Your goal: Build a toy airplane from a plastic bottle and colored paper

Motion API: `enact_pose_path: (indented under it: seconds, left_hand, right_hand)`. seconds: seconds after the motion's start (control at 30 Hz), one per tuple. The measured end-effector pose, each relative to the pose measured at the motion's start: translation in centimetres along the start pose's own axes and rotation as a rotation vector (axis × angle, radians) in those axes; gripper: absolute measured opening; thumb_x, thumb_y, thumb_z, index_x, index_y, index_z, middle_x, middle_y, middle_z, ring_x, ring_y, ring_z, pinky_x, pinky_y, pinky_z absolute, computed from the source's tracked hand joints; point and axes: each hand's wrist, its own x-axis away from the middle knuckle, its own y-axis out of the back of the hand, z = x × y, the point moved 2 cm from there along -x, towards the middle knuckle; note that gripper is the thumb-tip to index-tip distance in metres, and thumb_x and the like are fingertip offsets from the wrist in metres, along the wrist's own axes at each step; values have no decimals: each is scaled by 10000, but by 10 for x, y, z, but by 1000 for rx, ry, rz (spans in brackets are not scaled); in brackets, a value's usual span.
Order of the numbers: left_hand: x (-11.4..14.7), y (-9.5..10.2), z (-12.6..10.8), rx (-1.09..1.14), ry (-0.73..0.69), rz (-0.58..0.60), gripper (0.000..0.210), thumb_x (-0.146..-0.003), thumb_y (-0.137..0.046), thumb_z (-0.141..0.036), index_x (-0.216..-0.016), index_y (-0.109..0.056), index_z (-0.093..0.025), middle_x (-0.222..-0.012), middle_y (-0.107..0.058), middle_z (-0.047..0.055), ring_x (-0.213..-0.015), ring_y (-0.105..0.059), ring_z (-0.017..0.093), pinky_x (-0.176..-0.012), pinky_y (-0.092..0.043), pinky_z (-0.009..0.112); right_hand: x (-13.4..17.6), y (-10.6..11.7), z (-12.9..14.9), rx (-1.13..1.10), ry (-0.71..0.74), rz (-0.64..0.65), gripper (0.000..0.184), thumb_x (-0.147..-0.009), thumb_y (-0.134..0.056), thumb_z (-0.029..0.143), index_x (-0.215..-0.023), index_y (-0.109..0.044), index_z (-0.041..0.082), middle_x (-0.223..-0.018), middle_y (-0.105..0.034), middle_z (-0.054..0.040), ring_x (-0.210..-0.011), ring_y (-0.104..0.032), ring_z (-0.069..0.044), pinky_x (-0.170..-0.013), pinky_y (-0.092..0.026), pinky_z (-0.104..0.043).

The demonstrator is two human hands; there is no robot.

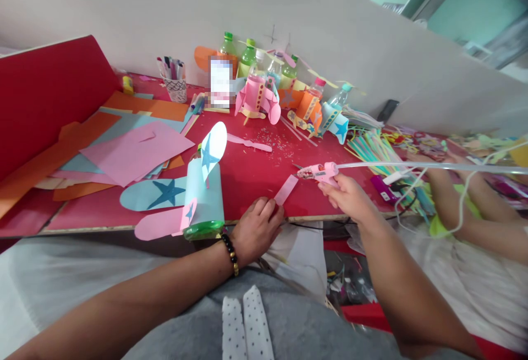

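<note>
My right hand is wrapped round a pink glue gun, with a long clear glue stick sticking out of its back. The gun's nozzle is at the far end of a pink paper strip; whether it touches cannot be made out. At the near end of that strip, my left hand holds it at the table's front edge, its fingers bent and close together. Left of this hand stands a green bottle wrapped in light blue paper, with paper fins bearing blue stars.
Coloured paper sheets cover the left of the red table. Decorated bottle models, a pen cup and a phone stand at the back. Straws and another person's arms are at right.
</note>
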Motion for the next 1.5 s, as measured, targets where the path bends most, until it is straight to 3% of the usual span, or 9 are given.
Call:
enact_pose_path:
  seconds: [0.17,0.37,0.57,0.67,0.83,1.2,1.33,1.4,1.5]
  left_hand:
    - [0,0,0,6,7,9,418,-932,-478,-346,-1277,-506,-112,-1232,-507,166,-1170,-433,309,-1014,-403,440]
    - [0,-1,0,32,18,14,424,-920,-505,-347,-1281,-500,-125,-1255,-502,167,-1183,-427,298,-1031,-389,446]
    - [0,0,0,41,18,12,429,-905,-533,-340,-1274,-504,-124,-1242,-506,168,-1178,-430,301,-1014,-405,443]
    - [0,1,0,34,18,16,436,-899,-544,-351,-1268,-509,-123,-1232,-508,165,-1169,-436,300,-1014,-405,445]
    - [-1,3,0,22,14,21,421,-906,-530,-359,-1257,-513,-129,-1220,-514,155,-1154,-444,293,-1010,-409,440]
    - [0,3,0,41,11,4,395,-901,-538,-329,-1248,-510,-144,-1227,-517,151,-1152,-448,285,-1010,-410,439]
    - [0,4,1,42,17,14,392,-901,-536,-323,-1251,-506,-150,-1223,-515,144,-1147,-448,285,-994,-419,439]
    - [0,4,1,39,13,15,397,-903,-533,-330,-1254,-505,-145,-1224,-513,143,-1149,-444,285,-1001,-413,439]
    - [0,3,1,41,7,21,401,-904,-533,-341,-1251,-509,-141,-1226,-512,143,-1154,-437,288,-1002,-413,440]
  right_hand:
    - [4,2,-5,-202,-46,-32,364,-791,-643,524,-788,-600,163,-463,-545,28,-369,-454,-101,-396,-311,-220]
    - [-9,4,-30,-340,-145,-184,427,-569,-818,410,-830,-570,181,-541,-623,15,-454,-584,-162,-443,-443,-244]
    - [-34,9,-51,140,-59,-391,262,-695,-629,432,-632,-534,196,-473,-487,55,-464,-473,-130,-451,-317,-235]
    - [-43,9,-55,245,-40,-425,309,-709,-585,435,-539,-462,207,-442,-414,54,-476,-421,-128,-473,-266,-252]
    - [-50,8,-62,407,-11,-435,338,-726,-560,429,-501,-430,214,-469,-443,22,-508,-425,-145,-512,-252,-272]
    - [-62,3,-68,652,38,-338,390,-844,-476,413,-550,-612,197,-603,-617,-71,-626,-552,-206,-586,-333,-292]
    - [-53,6,-58,743,76,-380,402,-879,-486,445,-695,-702,161,-721,-650,-135,-765,-566,-265,-698,-365,-339]
    - [-44,7,-50,793,141,-449,377,-889,-501,436,-810,-722,140,-802,-652,-157,-836,-548,-288,-761,-373,-371]
    - [-28,0,-34,840,352,-521,307,-887,-552,409,-881,-715,149,-835,-642,-138,-863,-522,-293,-789,-391,-397]
